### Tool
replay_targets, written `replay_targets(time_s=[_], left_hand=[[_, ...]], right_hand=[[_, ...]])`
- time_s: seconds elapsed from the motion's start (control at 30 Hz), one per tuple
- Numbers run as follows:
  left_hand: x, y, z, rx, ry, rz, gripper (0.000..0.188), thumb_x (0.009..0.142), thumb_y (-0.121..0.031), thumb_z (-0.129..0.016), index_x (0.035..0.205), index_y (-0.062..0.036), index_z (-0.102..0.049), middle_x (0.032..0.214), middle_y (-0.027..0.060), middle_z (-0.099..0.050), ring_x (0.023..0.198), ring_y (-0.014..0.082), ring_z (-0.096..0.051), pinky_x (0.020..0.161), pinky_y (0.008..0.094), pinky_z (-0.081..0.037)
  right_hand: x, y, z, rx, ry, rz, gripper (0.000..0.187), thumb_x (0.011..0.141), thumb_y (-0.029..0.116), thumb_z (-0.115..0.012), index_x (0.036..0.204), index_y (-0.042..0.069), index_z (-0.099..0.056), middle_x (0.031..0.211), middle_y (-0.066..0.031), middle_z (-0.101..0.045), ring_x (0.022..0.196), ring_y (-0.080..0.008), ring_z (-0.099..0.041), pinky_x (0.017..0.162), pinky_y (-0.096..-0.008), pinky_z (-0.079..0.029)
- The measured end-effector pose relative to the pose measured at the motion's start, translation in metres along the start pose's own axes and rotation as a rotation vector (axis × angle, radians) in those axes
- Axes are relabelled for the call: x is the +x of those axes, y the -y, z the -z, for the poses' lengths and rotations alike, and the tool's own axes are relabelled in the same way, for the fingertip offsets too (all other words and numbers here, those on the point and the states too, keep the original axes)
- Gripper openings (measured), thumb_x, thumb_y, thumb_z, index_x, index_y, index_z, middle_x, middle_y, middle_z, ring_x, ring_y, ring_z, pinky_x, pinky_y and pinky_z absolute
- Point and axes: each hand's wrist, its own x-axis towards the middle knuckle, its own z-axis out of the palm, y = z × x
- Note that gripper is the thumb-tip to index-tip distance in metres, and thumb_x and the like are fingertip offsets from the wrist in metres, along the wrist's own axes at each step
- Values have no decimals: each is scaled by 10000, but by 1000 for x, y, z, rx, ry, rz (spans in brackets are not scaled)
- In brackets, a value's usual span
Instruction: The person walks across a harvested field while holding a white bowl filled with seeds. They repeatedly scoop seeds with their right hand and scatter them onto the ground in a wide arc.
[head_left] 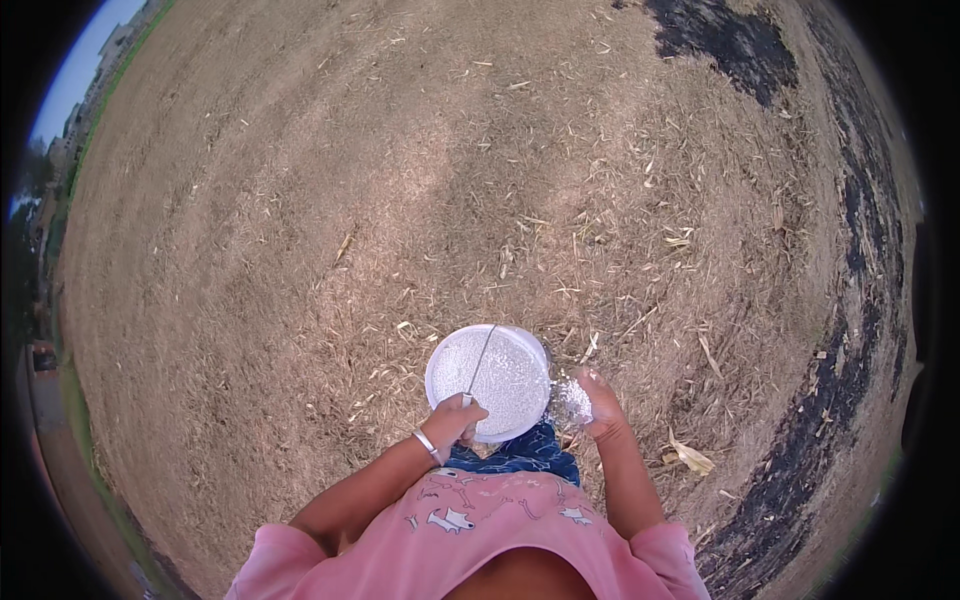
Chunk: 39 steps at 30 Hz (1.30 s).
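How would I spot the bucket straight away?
On the brown, straw-strewn field, find the pink shirt at the picture's bottom. Just above it, the left hand grips a thin handle. That handle crosses the bucket: round, pale-rimmed, holding white granules, the only round container here.

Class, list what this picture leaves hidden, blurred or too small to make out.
In the head view:
Bucket: bottom hidden by white granules.
Left hand: palm hidden by its closed grip on the handle.
Feet: hidden below the bucket or shirt.
Far buildings: small, blurred at the left rim.
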Motion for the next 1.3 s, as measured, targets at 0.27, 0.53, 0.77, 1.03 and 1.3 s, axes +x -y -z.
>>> replay_targets(time_s=[0.27,0.53,0.77,1.03,1.3], left_hand=[[3,23,15,-114,-133,7,193,758,-105,-553,671,-121,-381,514,-35,-321,422,89,-305,406,246,-259],[-15,55,47,-275,-325,-14,161,727,-89,-554,654,-102,-410,498,-5,-357,410,122,-359,386,280,-310],[-8,68,50,-428,-397,-11,166,717,-82,-554,654,-111,-404,488,-1,-358,406,136,-382,387,303,-329],[11,45,26,-361,-349,30,181,724,-76,-555,661,-119,-391,488,-1,-351,415,144,-386,401,302,-326],[43,10,-18,-97,-126,-1,167,725,-88,-554,694,-101,-390,517,-3,-342,432,115,-342,408,264,-299]], right_hand=[[120,175,-22,123,-251,254,133,859,160,-452,955,68,-445,638,-81,-506,468,-171,-478,355,-245,-391],[115,255,-112,-72,-21,508,117,856,212,-462,837,97,-472,519,30,-432,341,-36,-350,250,-164,-223],[129,105,159,283,-597,32,138,854,209,-436,871,78,-474,547,-20,-413,390,-119,-405,299,-237,-314],[84,311,-26,192,-1,709,182,868,176,-447,1033,99,-463,566,34,-447,373,-33,-361,293,-165,-272],[31,179,154,227,-599,406,120,866,209,-416,938,126,-465,542,56,-392,391,-34,-346,313,-164,-259]])
